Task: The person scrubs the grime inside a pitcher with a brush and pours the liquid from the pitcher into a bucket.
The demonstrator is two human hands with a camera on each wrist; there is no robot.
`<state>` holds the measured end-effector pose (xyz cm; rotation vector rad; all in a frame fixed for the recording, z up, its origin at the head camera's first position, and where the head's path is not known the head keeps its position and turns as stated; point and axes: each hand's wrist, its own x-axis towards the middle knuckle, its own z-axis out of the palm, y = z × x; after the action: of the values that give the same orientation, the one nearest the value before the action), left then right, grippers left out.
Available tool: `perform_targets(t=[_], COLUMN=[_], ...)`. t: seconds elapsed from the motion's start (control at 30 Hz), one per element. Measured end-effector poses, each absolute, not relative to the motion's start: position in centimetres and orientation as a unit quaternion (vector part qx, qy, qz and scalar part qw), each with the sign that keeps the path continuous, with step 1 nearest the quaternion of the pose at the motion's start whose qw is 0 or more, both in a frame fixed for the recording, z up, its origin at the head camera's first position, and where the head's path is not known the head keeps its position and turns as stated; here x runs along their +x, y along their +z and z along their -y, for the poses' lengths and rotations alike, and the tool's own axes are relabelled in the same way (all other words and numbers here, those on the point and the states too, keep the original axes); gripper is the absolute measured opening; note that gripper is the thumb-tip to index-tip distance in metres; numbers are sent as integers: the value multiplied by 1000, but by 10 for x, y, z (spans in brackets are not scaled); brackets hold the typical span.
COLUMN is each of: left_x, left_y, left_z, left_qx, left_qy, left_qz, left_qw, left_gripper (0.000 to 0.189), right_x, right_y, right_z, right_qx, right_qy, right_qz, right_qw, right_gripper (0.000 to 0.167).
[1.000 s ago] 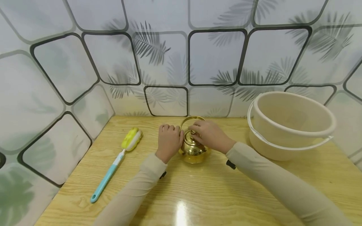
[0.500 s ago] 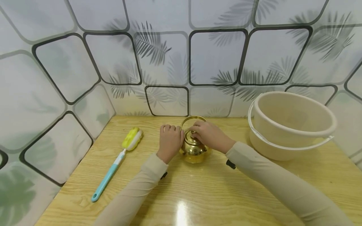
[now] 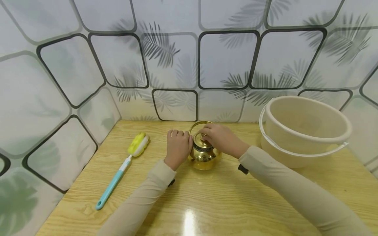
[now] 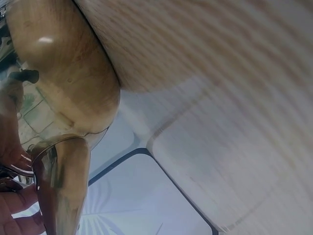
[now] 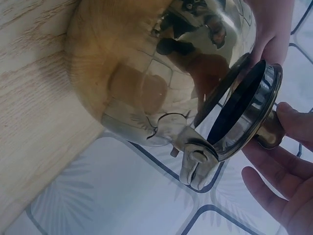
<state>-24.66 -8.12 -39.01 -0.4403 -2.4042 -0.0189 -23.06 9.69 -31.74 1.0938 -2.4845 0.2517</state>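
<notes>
A shiny golden kettle (image 3: 204, 161) stands upright on the wooden table, its hoop handle (image 3: 200, 122) raised. My left hand (image 3: 178, 149) grips the kettle at its left side. There, in the left wrist view, fingers (image 4: 22, 215) lie against the spout (image 4: 63, 181). My right hand (image 3: 225, 140) pinches the knob (image 5: 270, 131) of the lid (image 3: 200, 141). Tilted and partly raised, the lid leaves a dark gap above the kettle's mouth in the right wrist view. Most of the left palm's contact is hidden.
A cleaning brush with a yellow and white sponge head (image 3: 138, 145) and a blue handle (image 3: 110, 188) lies left on the table (image 3: 212, 203). At the right stands a large cream bucket (image 3: 295, 147) with a white bail. Patterned walls (image 3: 227, 59) border the back and sides.
My right hand has raised the lid slightly off the kettle, exposing a dark band beneath it. The left hand stays in place at the kettle's side.
</notes>
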Motion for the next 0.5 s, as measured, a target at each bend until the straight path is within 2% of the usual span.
perform_targets(t=[0.27,0.5], left_x=[-246,-247], left_y=[-390,-390], left_z=[79,79], left_qx=[-163,-158], left_qy=[-9,-16], left_qz=[928,930], left_qw=[335,331], left_gripper=[30,25], right_x=[-227,-221], right_y=[-317,-316], right_z=[-106,-116], right_qx=[381,379], right_qy=[109,136], right_qz=[896,887], right_qw=[203,226], right_gripper=[21,20])
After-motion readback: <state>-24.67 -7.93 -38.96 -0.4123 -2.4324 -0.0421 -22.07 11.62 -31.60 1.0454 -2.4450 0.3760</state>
